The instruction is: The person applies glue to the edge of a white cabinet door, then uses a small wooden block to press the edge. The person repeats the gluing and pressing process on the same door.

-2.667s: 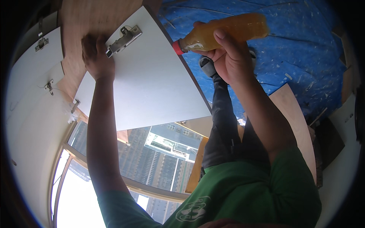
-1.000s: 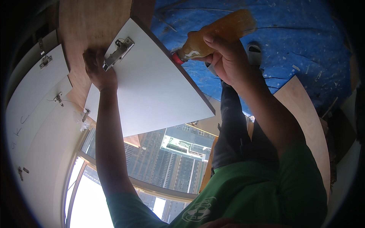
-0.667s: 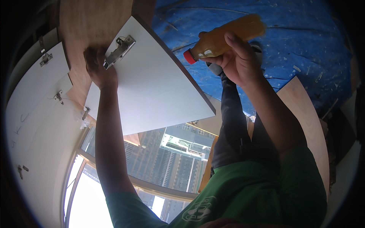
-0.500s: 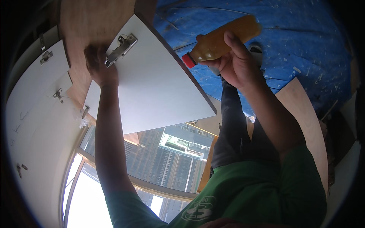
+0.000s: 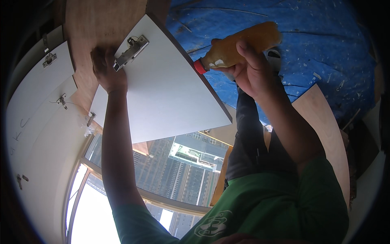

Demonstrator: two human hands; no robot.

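1. Head view: a blue sheet (image 5: 321,44) spreads across the upper right, its top cut off by the picture's border and its outer corner fading into darkness; the right forearm (image 5: 286,116) hides part of it.
2. A white panel (image 5: 170,93) takes up the middle left, its dark edge slanting down to the right. The left forearm (image 5: 115,142) crosses in front and covers a strip of it.
3. A pale wooden board (image 5: 325,122) shows at the right, partly covered by the right forearm and the green shirt (image 5: 264,203).
4. A bottle (image 5: 248,34) of orange liquid slants in the right hand (image 5: 254,75), neck to the lower left, base reaching up past the thumb.
5. That hand grips the bottle, thumb on the near side; the other fingers pass behind and are mostly hidden.
6. The left hand (image 5: 107,71) is at the panel's left edge, well apart from the bottle. Its fingers are in shadow; whether they clasp the panel or only rest there, I cannot tell.
7. A metal hinge (image 5: 132,53) sits on the panel just beside the left hand.
8. A red cap (image 5: 199,66) tops the neck, next to the panel's dark edge; contact is unclear.
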